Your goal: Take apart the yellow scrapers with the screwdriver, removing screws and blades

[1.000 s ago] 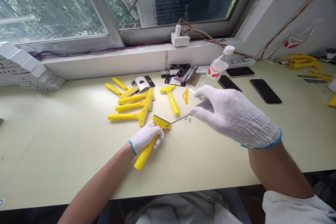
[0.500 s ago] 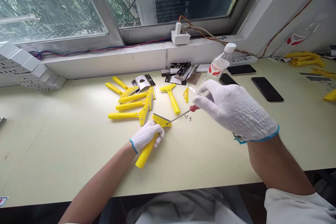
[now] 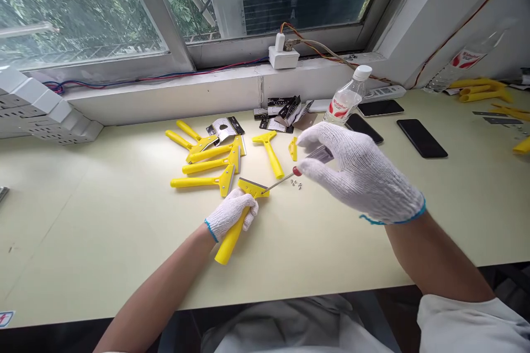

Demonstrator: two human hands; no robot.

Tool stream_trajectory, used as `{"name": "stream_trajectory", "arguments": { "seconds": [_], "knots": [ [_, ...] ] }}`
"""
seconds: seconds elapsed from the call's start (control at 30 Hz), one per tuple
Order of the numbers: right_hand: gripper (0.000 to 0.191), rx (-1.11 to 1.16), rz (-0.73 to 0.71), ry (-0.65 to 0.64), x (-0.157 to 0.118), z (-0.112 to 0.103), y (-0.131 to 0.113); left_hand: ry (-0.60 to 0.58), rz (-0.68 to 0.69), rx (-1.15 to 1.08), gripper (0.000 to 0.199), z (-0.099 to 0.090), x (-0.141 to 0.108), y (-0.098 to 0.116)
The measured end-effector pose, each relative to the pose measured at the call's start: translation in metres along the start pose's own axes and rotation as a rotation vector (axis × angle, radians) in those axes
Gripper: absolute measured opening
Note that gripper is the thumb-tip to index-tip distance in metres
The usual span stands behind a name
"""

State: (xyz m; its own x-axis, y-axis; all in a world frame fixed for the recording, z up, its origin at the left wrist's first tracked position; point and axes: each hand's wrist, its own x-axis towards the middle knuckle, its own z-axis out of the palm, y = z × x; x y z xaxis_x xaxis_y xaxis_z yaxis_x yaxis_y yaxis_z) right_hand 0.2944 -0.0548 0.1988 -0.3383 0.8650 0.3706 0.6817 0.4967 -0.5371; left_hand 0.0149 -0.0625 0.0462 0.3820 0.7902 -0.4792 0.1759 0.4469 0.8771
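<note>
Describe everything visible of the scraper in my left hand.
The yellow scraper looks plastic: a thick round handle and a wider head with a thin grey edge. It slants, handle end toward you, on or just above the table. Your gloved left hand grips it below the head; a screwdriver points tip-first at the head's right side.

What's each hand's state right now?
Left hand: closed, holding a yellow plastic T-shaped scraper.
Right hand: thumb and forefinger parted around a partly red-handled metal screwdriver; grip cannot be told.

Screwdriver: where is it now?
Head view, just right of centre: the screwdriver slants from the right hand down to the yellow scraper in the left hand.
</note>
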Motion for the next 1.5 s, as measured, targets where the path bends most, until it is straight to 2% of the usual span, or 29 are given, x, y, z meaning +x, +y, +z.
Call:
{"name": "stream_trajectory", "arguments": {
  "seconds": [0.07, 0.13, 0.27, 0.37, 0.47, 0.53, 0.6, 0.67, 0.8, 0.93, 1.13, 1.23, 1.37, 1.47, 1.5],
  "knots": [
    [0.032, -0.257, 0.109, 0.064, 0.000, 0.001, 0.001, 0.004, 0.003, 0.005, 0.024, 0.001, -0.001, 0.001],
    [0.036, -0.355, 0.100, 0.042, -0.001, -0.002, 0.004, 0.001, 0.004, 0.004, 0.024, 0.001, -0.001, 0.002],
    [0.008, -0.068, -0.129, -0.038, -0.001, -0.012, 0.012, 0.003, 0.006, -0.013, 0.024, 0.000, -0.001, 0.002],
    [0.011, 0.137, -0.227, -0.091, 0.000, -0.014, 0.011, 0.004, 0.010, -0.022, 0.025, 0.000, 0.000, 0.001],
    [0.013, 0.174, -0.182, -0.119, 0.000, -0.009, 0.006, 0.007, 0.004, -0.024, 0.025, 0.001, 0.000, 0.002],
    [0.011, 0.042, -0.051, -0.073, -0.001, -0.005, 0.004, 0.012, -0.007, -0.032, 0.025, 0.001, -0.001, 0.003],
    [0.018, -0.170, 0.082, -0.002, -0.001, -0.003, 0.005, 0.013, -0.012, -0.038, 0.025, 0.002, -0.001, 0.005],
    [0.026, -0.282, 0.105, 0.025, -0.001, -0.004, 0.008, 0.013, -0.007, -0.031, 0.025, 0.003, -0.002, 0.006],
    [0.011, -0.105, -0.044, 0.028, 0.002, -0.010, 0.012, -0.002, 0.004, -0.015, 0.027, 0.003, -0.003, 0.007],
    [0.011, 0.071, -0.079, 0.063, 0.003, -0.011, 0.007, -0.012, 0.013, -0.032, 0.028, 0.001, -0.003, 0.006],
    [0.019, 0.205, -0.046, 0.273, 0.002, -0.018, 0.008, -0.023, 0.012, -0.055, 0.027, 0.001, -0.003, 0.006],
    [0.020, 0.176, 0.026, 0.333, 0.008, -0.026, 0.029, -0.017, 0.004, -0.058, 0.027, 0.001, -0.003, 0.007],
    [0.031, 0.140, 0.202, 0.225, 0.015, -0.019, 0.084, -0.007, 0.018, -0.057, 0.024, 0.002, -0.004, 0.007],
    [0.028, -0.042, 0.284, -0.029, 0.010, 0.002, 0.124, -0.007, 0.029, -0.052, 0.025, 0.003, -0.004, 0.008],
    [0.029, -0.065, 0.334, -0.155, 0.006, 0.010, 0.134, -0.016, 0.031, -0.045, 0.026, 0.003, -0.004, 0.009]
  ]
}}
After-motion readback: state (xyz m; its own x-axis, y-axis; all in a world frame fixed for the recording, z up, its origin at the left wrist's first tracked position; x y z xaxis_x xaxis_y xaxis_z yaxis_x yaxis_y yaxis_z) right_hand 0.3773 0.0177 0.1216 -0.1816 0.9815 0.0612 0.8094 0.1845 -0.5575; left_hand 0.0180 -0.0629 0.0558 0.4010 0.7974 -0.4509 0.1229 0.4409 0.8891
